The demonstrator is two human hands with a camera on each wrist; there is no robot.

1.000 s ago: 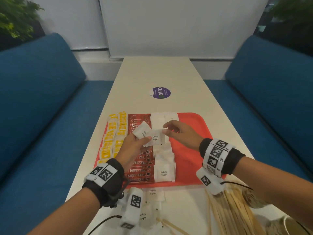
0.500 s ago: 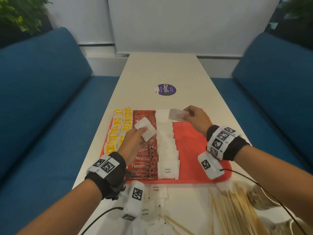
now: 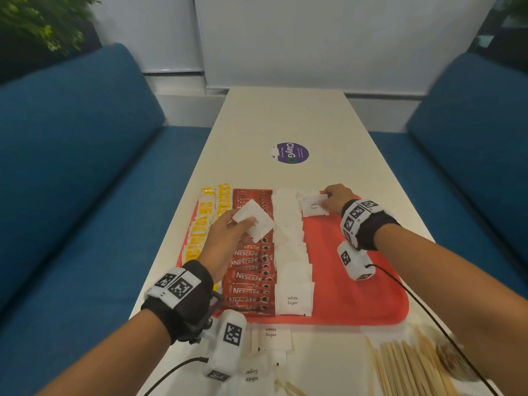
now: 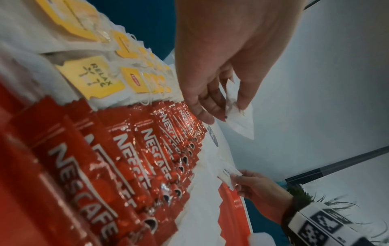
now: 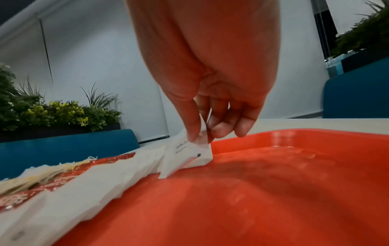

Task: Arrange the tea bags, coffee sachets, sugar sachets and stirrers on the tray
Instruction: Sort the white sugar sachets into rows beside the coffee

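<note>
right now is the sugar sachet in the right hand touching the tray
Touching. The right wrist view shows the sugar sachet, pinched by the right hand, with its lower edge resting on the red tray floor.

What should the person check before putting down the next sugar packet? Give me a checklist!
1. Right hand has let go of its white paper sugar sachet: not ok, fingers pinch it at the red plastic tray's far end.
2. That sachet lies flat: not ok, the right wrist view shows it tilted, one edge on the tray.
3. Left hand has the next sachets ready: ok, it holds them above the red Nescafe coffee sachets.
4. Room in the new column: ok, bare tray beside the first white sugar row.
5. Loose sachets left on the table: ok, several.
6. Wooden stirrers on tray: not ok.
</note>
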